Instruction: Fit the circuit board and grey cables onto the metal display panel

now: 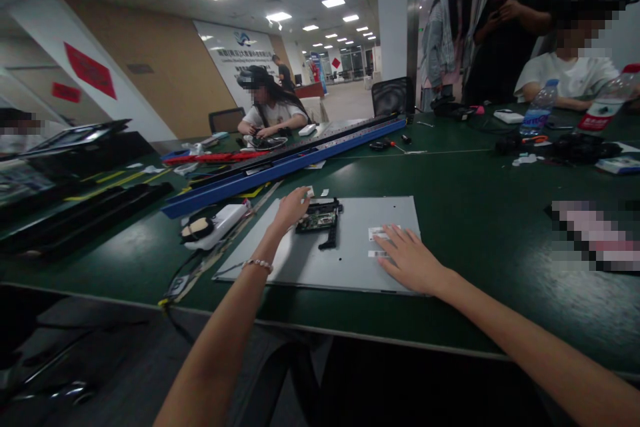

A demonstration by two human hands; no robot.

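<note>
A flat light-grey metal panel lies on the green table in front of me. On it is a green circuit board with a black plastic frame along its side. My left hand reaches over the panel to the board's upper left corner, its fingers stretched forward; whether they touch the board I cannot tell. My right hand rests with spread fingers on the panel's right part, partly covering white barcode labels. It holds nothing.
A long blue rail crosses the table beyond the panel. Left of the panel sits a white device with a tan round pad. Bottles and black gear stand at the back right. A person sits opposite; others are at the right.
</note>
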